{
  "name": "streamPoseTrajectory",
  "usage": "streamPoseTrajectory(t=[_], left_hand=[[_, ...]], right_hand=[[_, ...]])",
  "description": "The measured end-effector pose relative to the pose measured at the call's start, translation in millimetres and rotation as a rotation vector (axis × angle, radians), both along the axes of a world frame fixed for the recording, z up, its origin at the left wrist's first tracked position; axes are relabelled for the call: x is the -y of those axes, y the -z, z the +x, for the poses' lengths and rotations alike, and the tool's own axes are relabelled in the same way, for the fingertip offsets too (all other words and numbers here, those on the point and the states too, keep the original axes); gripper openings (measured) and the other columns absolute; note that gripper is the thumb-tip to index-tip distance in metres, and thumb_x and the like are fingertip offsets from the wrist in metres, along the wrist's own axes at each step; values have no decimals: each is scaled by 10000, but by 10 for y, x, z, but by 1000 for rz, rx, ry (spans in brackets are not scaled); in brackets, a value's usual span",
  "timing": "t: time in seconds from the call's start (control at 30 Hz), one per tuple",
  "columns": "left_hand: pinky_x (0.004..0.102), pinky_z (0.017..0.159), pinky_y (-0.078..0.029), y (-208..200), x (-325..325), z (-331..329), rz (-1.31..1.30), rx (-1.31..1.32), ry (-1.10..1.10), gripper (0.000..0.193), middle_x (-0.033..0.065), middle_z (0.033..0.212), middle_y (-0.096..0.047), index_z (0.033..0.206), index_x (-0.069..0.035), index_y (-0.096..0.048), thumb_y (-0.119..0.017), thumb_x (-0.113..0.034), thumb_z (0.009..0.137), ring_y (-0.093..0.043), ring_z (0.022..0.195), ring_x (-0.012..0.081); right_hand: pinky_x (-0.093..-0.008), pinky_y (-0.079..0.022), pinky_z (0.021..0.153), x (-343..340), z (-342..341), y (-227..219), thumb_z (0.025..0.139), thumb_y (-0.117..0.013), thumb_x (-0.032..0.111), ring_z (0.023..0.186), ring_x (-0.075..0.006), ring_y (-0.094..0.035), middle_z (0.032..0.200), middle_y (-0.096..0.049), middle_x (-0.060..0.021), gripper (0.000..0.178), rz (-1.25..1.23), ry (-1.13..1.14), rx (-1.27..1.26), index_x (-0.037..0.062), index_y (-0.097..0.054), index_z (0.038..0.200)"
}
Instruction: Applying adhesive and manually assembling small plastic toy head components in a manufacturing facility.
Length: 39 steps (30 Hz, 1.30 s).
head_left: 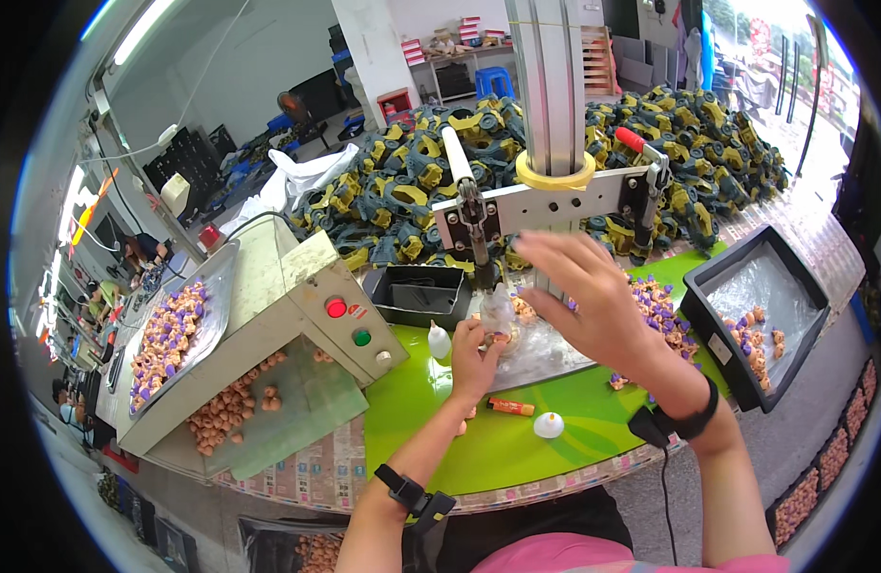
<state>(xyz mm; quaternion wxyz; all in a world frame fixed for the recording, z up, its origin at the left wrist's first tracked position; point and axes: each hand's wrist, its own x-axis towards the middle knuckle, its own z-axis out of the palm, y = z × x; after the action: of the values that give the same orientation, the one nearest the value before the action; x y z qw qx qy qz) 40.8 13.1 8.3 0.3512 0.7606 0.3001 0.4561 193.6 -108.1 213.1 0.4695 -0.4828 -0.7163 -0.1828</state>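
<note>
Fixture-ish thing, a translucent whitish piece (499,307), is right where my left hand (474,359) is working, and it stands roughly upright, taller than wide. It lies just past my left fingertips, away from me and a touch to the right. A small peach bit (502,337) shows right at those fingertips. My left grip is narrow, thumb and fingers drawn close, but honestly I can't tell if I'm pinching that bit or just steadying it.

Left is definitely the nearer hand. My right hand (589,298) is up in the air to the right of the piece, fingers stretched out and thumb spread, nothing in it that I can see. The dark plunger (482,271) shows just above the piece, hanging off the metal crossbar (555,206); can't tell if they touch.

Going outward: little white bottle (439,340) left of my left hand, orange tube (510,407) and a white cone-shaped thing (548,425) nearer me on the green mat (421,454). Peach-and-purple figures (662,315) are off to the right, then a black tray (703,310). Cream machine (297,272) on the left, big heap of green-and-yellow parts (402,191) behind everything.
</note>
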Motion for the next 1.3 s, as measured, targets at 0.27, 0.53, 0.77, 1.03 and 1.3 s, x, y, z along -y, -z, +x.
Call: streamPoseTrajectory(t=[0.27,0.53,0.77,1.03,1.3], left_hand=[[290,627,-498,-4,-13,-16,8,-65,-29,180,88,1015,-511,922,-39,-648,-731,-76,767,-552,891,221],[360,901,-464,-311,178,-265,-423,-79,68,332,120,1091,-525,1059,-17,-610,-725,-109,760,-544,1018,275],[425,1054,-346,-58,566,-932,181,-430,-116,592,190,1291,-458,1280,22,-473,-698,-217,788,-421,1224,372],[491,934,-419,132,535,-889,245,-591,-40,458,193,1212,-539,1186,-8,-526,-672,-141,772,-516,1071,409],[375,733,-488,42,626,-983,179,-472,-124,209,155,1005,-555,1061,3,-574,-575,-38,856,-565,848,299]], right_hand=[[-418,-483,834,-1016,-312,-613,773,-761,238,880,-302,-645,896,-655,-212,765,-393,-22,-580,-2,-369,1384],[-409,-442,931,219,-520,-472,748,-758,188,939,-254,-640,928,-673,-27,223,-77,-601,80,103,-671,935],[-449,-407,982,648,-422,313,747,-777,186,1164,-284,-551,1249,-590,-115,556,-47,-307,-109,84,-571,1254],[-411,-449,927,1175,-339,1306,783,-746,137,1086,-318,-566,1225,-595,-150,489,-419,-13,-399,31,-578,1230],[-416,-432,952,1397,-398,1876,828,-704,158,1081,-343,-545,1182,-590,-158,469,-599,134,-553,45,-552,1257]])
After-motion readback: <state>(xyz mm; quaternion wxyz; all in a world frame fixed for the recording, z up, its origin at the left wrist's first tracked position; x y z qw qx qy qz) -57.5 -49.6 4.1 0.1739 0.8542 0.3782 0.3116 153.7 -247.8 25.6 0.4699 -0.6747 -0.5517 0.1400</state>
